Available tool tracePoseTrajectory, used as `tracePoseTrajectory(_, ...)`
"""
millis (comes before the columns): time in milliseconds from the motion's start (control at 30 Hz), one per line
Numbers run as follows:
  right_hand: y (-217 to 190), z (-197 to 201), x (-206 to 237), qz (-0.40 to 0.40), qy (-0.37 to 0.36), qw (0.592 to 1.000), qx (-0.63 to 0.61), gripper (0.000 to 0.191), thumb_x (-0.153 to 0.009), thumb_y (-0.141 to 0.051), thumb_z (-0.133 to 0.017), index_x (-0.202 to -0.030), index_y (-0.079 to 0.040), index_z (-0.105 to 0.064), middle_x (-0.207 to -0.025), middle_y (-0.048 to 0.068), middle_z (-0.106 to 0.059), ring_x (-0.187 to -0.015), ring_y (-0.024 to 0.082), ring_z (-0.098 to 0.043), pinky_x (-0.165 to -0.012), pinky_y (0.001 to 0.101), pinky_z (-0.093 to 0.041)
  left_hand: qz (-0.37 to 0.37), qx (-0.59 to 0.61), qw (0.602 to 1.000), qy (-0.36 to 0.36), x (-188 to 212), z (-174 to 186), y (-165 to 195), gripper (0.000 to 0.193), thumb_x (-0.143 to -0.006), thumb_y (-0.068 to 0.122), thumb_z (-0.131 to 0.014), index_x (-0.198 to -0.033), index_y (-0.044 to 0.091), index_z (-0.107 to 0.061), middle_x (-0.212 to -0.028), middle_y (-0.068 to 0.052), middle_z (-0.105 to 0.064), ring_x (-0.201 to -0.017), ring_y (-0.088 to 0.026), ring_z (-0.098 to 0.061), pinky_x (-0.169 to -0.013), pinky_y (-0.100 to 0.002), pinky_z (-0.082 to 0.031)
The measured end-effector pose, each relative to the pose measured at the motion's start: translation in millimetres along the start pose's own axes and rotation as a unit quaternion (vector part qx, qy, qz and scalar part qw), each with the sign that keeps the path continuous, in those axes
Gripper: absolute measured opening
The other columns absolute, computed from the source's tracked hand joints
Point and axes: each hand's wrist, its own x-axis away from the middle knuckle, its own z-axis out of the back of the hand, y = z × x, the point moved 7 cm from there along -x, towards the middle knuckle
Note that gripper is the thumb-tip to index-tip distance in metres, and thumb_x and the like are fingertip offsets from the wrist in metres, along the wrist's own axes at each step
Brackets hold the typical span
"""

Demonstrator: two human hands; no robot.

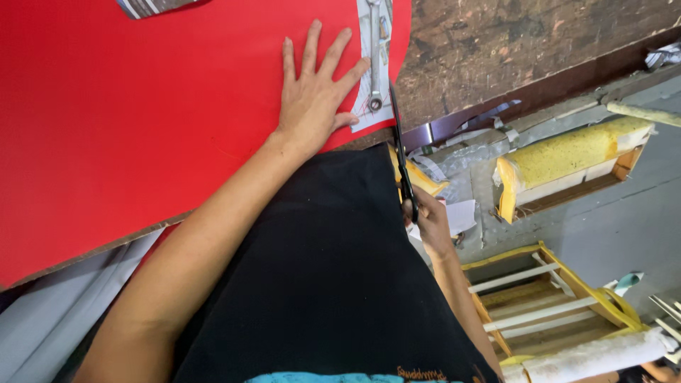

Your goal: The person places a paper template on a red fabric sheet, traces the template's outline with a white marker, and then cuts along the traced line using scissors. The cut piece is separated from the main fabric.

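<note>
Head camera looks down over the person's black shirt [333,284] at a worn wooden worktable [511,50] covered for the most part by a large red sheet [128,113]. Left hand [312,92] lies flat, palm down, on the red sheet near its right edge, with all fingers extended and spread wide; it grips nothing and only presses on the sheet. Just beside the fingertips of this hand, a pale paper strip [374,71] lies along the edge of the red sheet, and a metal ring wrench [374,57] rests on that strip. Right hand [425,220] is positioned below the near table edge, close to the body, with its fingers closed through the handles of a pair of black scissors [401,156]. The scissor blades point away from the person and reach the right edge of the red sheet, just beside the paper strip; whether the blades are parted or closed cannot be determined. Beyond the table, on the grey floor [610,220], a block of yellow foam [567,156] rests on a wooden base, and a yellow wooden frame [553,298] with pale slats stands nearer the person. A grey striped item [149,6] lies at the far edge of the red sheet.
</note>
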Motion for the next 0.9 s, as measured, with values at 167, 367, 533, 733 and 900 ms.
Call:
tracePoseTrajectory(167, 5.1, -7.8, -0.7, 0.002, 0.023, 1.000, 0.002, 0.046, -0.101, -0.026, -0.067, -0.137, 0.001, -0.064, -0.075, -0.004, -0.051, -0.065, 0.007, -0.051, -0.060, 0.0221, -0.041, -0.002, -0.009, 1.000, 0.002, 0.0, -3.2, -1.3, 0.096, -0.067, 0.046, -0.092, -0.154, 0.027, -0.053, -0.169, -0.013, -0.025, -0.155, -0.045, -0.007, -0.120, -0.075, -0.007)
tracePoseTrajectory(367, -1.1, -23.4, -7.5, 0.028, 0.027, 0.999, -0.004, 0.049, -0.100, -0.029, -0.067, -0.137, 0.002, -0.063, -0.080, -0.004, -0.057, -0.066, 0.007, -0.054, -0.060, 0.0216, -0.043, -0.003, -0.029, 1.000, -0.005, -0.3, -3.4, -1.0, 0.098, -0.066, 0.047, -0.091, -0.155, 0.027, -0.052, -0.169, -0.013, -0.025, -0.154, -0.046, -0.007, -0.120, -0.075, -0.008)
tracePoseTrajectory(533, -5.7, -34.7, -10.7, 0.034, 0.031, 0.998, -0.041, 0.051, -0.100, -0.029, -0.068, -0.139, 0.003, -0.061, -0.079, -0.004, -0.054, -0.067, 0.007, -0.053, -0.061, 0.0212, -0.042, -0.006, -0.028, 0.999, -0.015, -0.6, -3.3, -0.9, 0.098, -0.067, 0.048, -0.091, -0.154, 0.028, -0.051, -0.168, -0.013, -0.025, -0.154, -0.047, -0.008, -0.119, -0.075, -0.008)
tracePoseTrajectory(733, -10.7, -45.1, -12.7, 0.038, 0.044, 0.995, -0.078, 0.049, -0.101, -0.027, -0.068, -0.138, 0.005, -0.062, -0.081, -0.004, -0.053, -0.070, 0.006, -0.051, -0.063, 0.0215, -0.043, -0.008, -0.030, 0.999, -0.015, -0.8, -1.7, 0.2, 0.102, -0.068, 0.050, -0.090, -0.157, 0.024, -0.049, -0.168, -0.014, -0.026, -0.153, -0.047, -0.009, -0.118, -0.076, -0.009)
tracePoseTrajectory(900, -17.9, -48.4, -16.7, 0.031, 0.062, 0.996, -0.060, 0.047, -0.102, -0.026, -0.066, -0.137, 0.005, -0.063, -0.080, -0.005, -0.054, -0.071, 0.006, -0.051, -0.064, 0.0204, -0.041, -0.005, -0.030, 0.999, -0.020, -1.4, -0.1, 1.4, 0.105, -0.068, 0.052, -0.089, -0.159, 0.021, -0.047, -0.169, -0.014, -0.026, -0.154, -0.046, -0.010, -0.119, -0.075, -0.010)
